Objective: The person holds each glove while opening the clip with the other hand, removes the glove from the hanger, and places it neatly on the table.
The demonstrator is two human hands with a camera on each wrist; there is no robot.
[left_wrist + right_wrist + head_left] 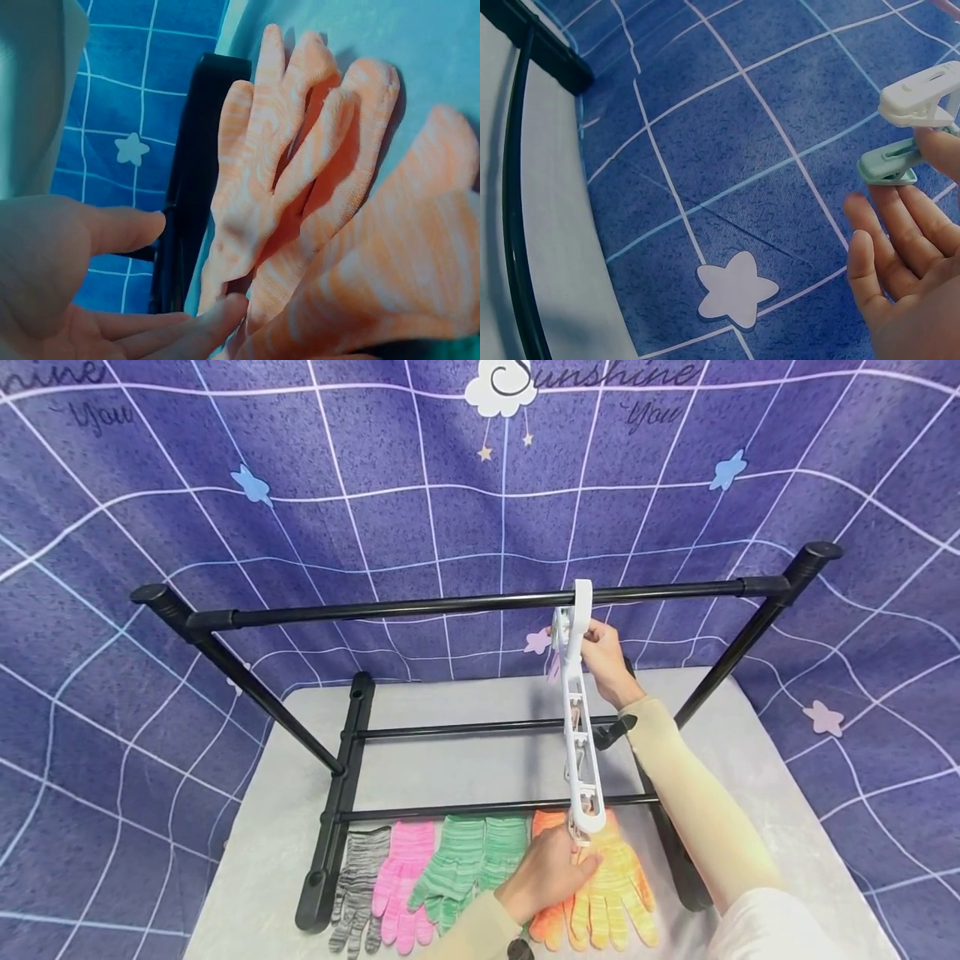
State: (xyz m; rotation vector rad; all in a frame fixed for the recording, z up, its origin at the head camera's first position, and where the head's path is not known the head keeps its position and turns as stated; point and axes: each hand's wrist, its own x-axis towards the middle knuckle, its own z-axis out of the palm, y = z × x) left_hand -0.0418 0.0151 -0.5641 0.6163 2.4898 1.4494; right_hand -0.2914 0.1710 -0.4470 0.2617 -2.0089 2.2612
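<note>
A white clip hanger (573, 693) hangs by its hook from the black rack's top bar (420, 607), with small clips along its underside. My right hand (606, 658) is at its far end. In the right wrist view, this hand (919, 247) pinches a pale green clothes clip (891, 161) between thumb and fingers, just below a white clip (919, 94). My left hand (551, 870) is at the near end, above the orange gloves (611, 902). In the left wrist view, its thumb and fingers (124, 229) are extended and apart, close to the orange gloves (262, 172).
Grey (360, 885), pink (405, 885) and green gloves (468, 860) lie in a row left of the orange ones, along the rack's front lower bar (450, 811). The rack's feet (330, 843) stand on a pale tabletop (277, 827). Behind hangs a blue grid-patterned cloth (420, 527).
</note>
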